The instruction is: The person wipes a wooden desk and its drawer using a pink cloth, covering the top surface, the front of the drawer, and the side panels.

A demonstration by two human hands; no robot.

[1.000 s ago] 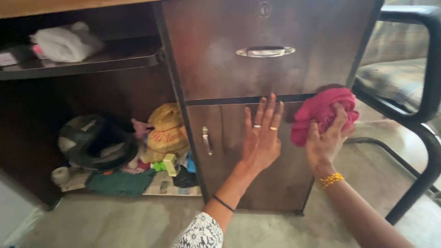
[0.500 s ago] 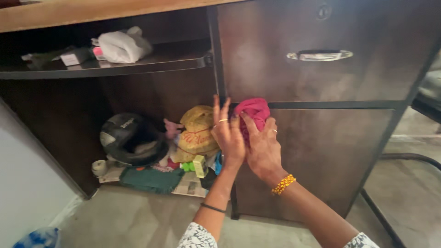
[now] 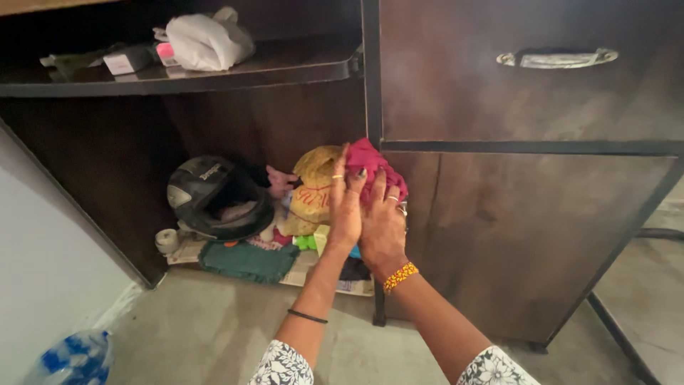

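Where the open bay under the desk meets the dark cabinet door [image 3: 527, 235], we press a crumpled pink cloth [image 3: 377, 167] against the door's upper left corner. Left of us, a black helmet [image 3: 217, 196] lies on the floor beside a yellow bag [image 3: 313, 192], and a white bundle [image 3: 206, 41] sits on the shelf [image 3: 271, 68] above. Our left hand [image 3: 345, 207] lies flat with fingers straight, touching the cloth's left edge. Our right hand [image 3: 382, 228] has fingers curled over the cloth, holding it to the wood.
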